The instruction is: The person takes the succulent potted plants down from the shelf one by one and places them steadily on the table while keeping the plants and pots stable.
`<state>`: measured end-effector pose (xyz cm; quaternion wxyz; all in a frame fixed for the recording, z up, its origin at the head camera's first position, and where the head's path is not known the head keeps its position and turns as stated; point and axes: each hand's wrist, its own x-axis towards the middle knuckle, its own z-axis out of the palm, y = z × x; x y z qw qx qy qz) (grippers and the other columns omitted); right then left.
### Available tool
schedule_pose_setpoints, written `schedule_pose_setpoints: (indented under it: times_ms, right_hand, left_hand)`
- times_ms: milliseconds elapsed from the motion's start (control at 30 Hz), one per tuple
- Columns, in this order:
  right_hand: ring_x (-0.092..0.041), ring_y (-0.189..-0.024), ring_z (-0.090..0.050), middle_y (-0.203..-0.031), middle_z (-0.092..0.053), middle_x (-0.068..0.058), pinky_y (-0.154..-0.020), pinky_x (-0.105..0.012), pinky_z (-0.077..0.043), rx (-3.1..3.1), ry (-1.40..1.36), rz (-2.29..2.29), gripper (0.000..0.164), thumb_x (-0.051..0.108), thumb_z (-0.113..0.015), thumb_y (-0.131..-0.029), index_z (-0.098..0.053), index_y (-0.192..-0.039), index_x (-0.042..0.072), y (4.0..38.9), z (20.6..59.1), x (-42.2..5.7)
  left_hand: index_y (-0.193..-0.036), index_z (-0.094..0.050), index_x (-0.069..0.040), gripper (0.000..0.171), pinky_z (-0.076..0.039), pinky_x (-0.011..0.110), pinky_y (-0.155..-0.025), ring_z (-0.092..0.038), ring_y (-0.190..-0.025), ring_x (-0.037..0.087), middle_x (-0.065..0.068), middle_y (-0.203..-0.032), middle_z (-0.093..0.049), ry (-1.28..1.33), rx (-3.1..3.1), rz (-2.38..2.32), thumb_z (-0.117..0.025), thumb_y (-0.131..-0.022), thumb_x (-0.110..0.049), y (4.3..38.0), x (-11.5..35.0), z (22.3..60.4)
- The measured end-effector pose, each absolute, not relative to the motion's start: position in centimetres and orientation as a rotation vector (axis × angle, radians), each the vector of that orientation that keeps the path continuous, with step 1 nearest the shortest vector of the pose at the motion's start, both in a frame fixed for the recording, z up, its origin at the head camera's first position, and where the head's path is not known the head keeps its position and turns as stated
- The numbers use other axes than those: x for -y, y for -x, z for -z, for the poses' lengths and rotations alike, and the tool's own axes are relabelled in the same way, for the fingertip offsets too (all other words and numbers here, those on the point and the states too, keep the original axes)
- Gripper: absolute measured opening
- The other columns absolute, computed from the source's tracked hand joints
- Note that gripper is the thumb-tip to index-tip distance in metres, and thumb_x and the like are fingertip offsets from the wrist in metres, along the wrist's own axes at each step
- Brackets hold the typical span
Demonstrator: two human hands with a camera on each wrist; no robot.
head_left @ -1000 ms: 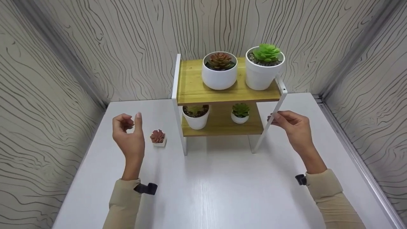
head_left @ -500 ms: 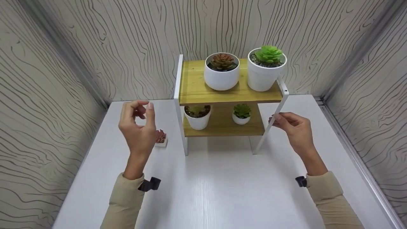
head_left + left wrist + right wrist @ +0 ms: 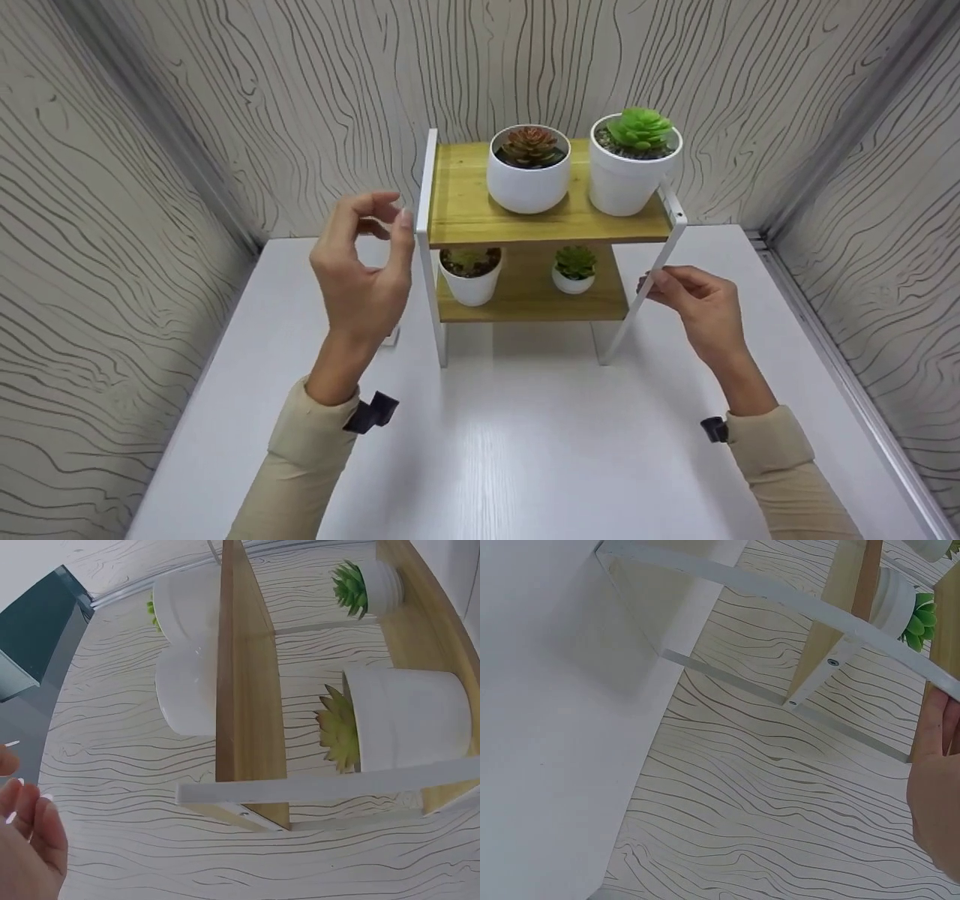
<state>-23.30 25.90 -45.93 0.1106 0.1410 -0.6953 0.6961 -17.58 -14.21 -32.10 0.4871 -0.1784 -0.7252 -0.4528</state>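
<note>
Right fingers (image 3: 934, 720) apparently around shelf frame (image 3: 810, 607)

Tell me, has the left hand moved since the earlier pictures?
Yes. In the head view, the left hand has moved up the picture and rightward, closer to the shelf.

2 beige sleeves (image 3: 296, 480) end in wide cuffs (image 3: 315, 420) beside 2 black wrist cameras (image 3: 373, 413).
</note>
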Motion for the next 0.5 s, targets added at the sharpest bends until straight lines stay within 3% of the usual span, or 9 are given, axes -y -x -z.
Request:
schedule_pose_setpoints:
  times_ms: [233, 500]
  right_hand:
    - [-0.012, -0.095, -0.08, -0.099, -0.082, -0.001, -0.091, -0.029, -0.064, 2.025, -0.457, -2.064, 0.024, 0.003, -0.066, -0.102, -0.07, -0.114, -0.017, 23.4, 45.9, -26.1]
    - [-0.014, -0.094, -0.08, -0.099, -0.081, -0.003, -0.091, -0.03, -0.064, 2.07, -0.356, -2.024, 0.026, 0.006, -0.069, -0.101, -0.07, -0.115, -0.017, 23.1, 45.6, -25.9]
  left_hand:
    - [-0.117, -0.069, 0.004, 0.022, -0.061, 0.026, -0.082, -0.07, -0.102, 0.023, 0.015, -0.105, -0.074, 0.514, 1.826, 1.146, -0.068, -0.098, -0.007, 18.4, 12.1, 30.6]
    - [-0.123, -0.069, 0.004, 0.029, -0.062, 0.026, -0.09, -0.07, -0.109, 0.023, 0.016, -0.113, -0.072, 0.542, 1.948, 1.166, -0.071, -0.098, -0.012, 19.2, 10.7, 30.5]
